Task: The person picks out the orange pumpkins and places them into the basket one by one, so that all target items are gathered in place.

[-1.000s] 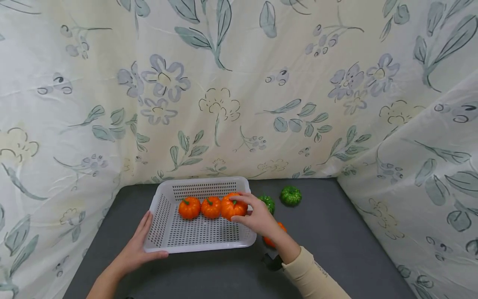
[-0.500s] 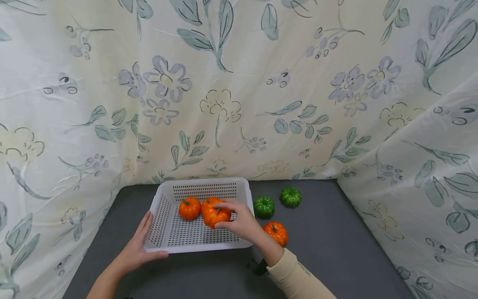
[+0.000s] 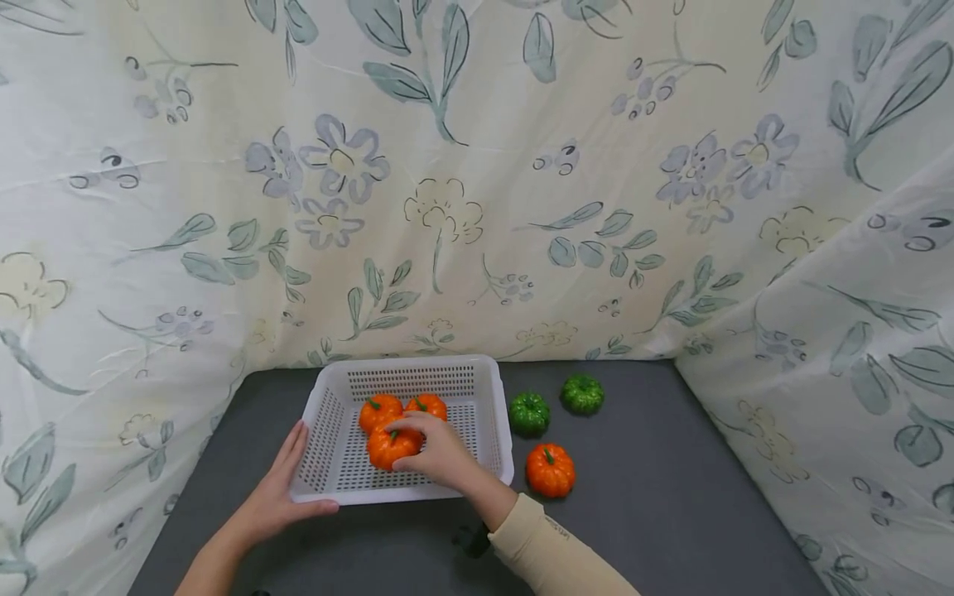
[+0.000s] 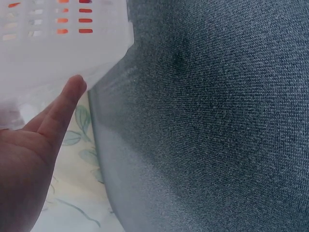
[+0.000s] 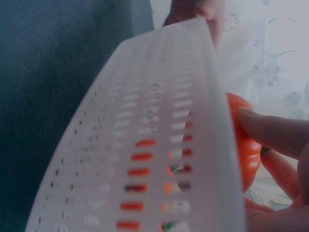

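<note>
A white perforated plastic basket (image 3: 402, 495) stands at the back left of the dark table. My left hand (image 3: 270, 497) lies at its near left corner, fingers along the left side and thumb by the front rim. In the left wrist view those fingers (image 4: 65, 106) are straight against the basket wall. My right hand (image 3: 441, 454) grips a small orange pumpkin (image 3: 386, 451) between thumb and fingers, inside the basket area. Behind it lie two more orange pumpkins (image 3: 378, 408) (image 3: 431, 404) in the basket. From the right wrist, the held pumpkin (image 5: 247, 169) shows just past the basket's rim.
To the right of the basket, two green pumpkins (image 3: 529, 414) (image 3: 582, 394) and one orange pumpkin (image 3: 551, 470) sit on the grey table (image 3: 656, 480). Flower-printed cloth (image 3: 477, 207) hangs behind and at both sides. A dark wrist device (image 3: 473, 542) shows under my right wrist.
My right hand has carried the orange pumpkin leftward and toward me, from the basket's right side to in front of the other two. The left hand has stayed at the corner.
</note>
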A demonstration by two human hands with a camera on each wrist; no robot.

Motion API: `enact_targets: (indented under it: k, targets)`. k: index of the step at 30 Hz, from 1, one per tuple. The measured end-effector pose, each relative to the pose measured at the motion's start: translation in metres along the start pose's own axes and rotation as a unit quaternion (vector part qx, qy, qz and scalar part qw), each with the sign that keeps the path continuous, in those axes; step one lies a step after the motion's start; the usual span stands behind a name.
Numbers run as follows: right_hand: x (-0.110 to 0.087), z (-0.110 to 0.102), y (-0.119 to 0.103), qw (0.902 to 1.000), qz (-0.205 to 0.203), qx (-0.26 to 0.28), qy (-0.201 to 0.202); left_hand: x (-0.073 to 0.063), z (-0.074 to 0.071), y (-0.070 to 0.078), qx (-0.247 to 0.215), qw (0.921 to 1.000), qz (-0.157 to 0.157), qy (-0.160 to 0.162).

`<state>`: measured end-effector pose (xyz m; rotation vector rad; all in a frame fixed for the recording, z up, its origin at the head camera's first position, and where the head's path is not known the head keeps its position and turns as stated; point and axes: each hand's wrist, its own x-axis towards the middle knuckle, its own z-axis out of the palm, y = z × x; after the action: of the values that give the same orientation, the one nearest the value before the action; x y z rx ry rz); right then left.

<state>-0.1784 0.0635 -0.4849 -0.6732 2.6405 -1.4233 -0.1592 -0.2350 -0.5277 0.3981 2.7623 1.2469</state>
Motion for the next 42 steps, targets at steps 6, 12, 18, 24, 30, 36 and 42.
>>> enact_targets:
  k: [6,12,18,24,30,36,42]
  targets:
    - [0.015,0.023,0.0,0.9996,0.02,-0.002,-0.019,-0.001,-0.002,-0.001,0.001,1.0,0.004,0.0]
    - [0.027,0.041,-0.005,0.9944,0.069,-0.063,-0.048,-0.002,-0.003,-0.002,-0.004,0.9999,0.011,0.002]
    - [0.036,0.05,-0.007,0.9861,0.119,-0.096,-0.066,-0.002,-0.001,-0.001,-0.005,0.9999,0.009,0.004]
    - [0.041,0.057,-0.003,0.9774,0.127,-0.143,-0.09,-0.002,0.001,0.0,-0.01,0.9999,0.01,0.002]
    - [0.042,0.058,-0.002,0.9771,0.127,-0.145,-0.091,-0.002,0.002,0.001,-0.004,0.9999,0.011,0.006]
    - [0.038,0.045,-0.005,0.984,0.131,-0.105,-0.059,-0.001,0.001,0.003,-0.001,0.9998,0.018,0.004]
    - [0.032,0.028,-0.015,0.9893,0.117,-0.083,-0.027,-0.001,0.001,0.003,0.001,0.9999,0.015,0.002]
